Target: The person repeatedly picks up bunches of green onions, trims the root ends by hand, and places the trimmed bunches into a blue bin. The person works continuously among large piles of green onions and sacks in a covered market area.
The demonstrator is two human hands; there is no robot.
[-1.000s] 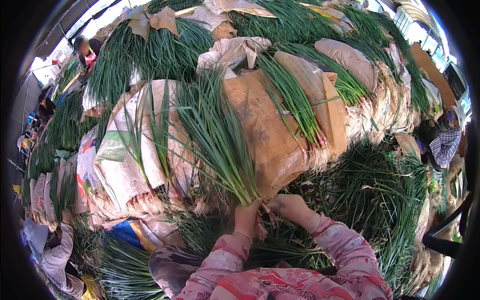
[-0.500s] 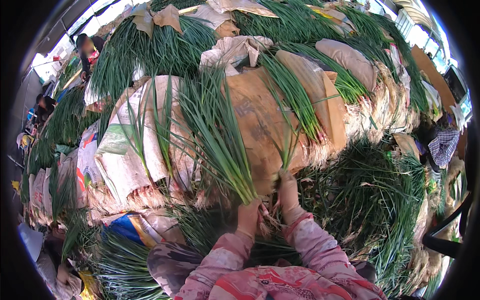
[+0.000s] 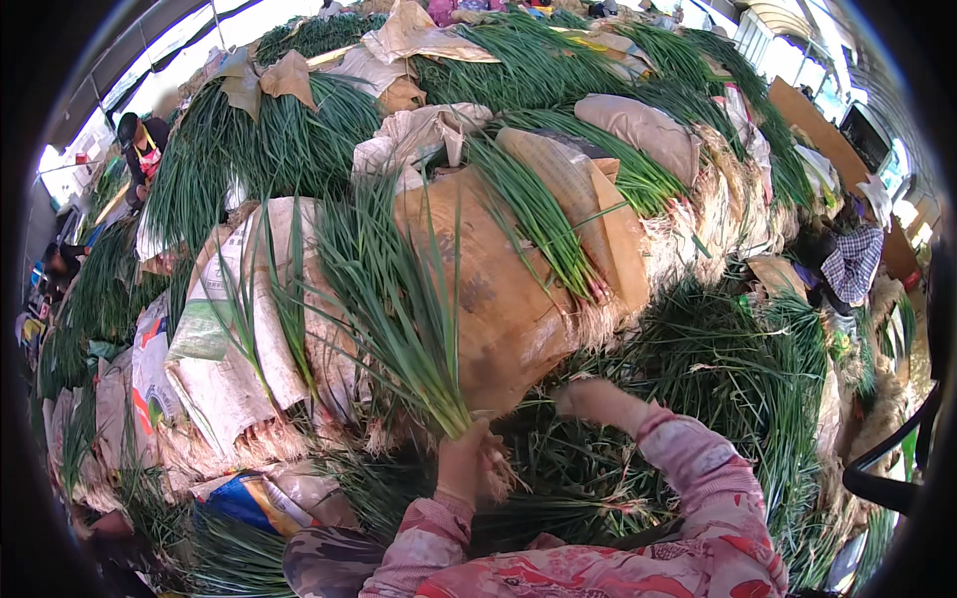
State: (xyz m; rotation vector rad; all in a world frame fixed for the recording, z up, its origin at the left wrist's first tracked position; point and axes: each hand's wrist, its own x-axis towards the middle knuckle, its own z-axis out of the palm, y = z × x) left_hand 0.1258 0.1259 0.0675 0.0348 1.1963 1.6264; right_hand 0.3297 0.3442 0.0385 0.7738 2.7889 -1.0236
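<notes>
Left hand (image 3: 467,466) grips a slender, fibrous green chive bunch (image 3: 399,309).

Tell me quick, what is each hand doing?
Left hand: closed around a bunch of green onions.
Right hand: reaching into the pile of greens; open or closed cannot be told.

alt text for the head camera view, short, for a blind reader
The left hand grips a bunch of green onions upright by its base, while the right hand reaches into loose greens. Behind them rise stacked onion bundles wrapped in brown paper.
</notes>
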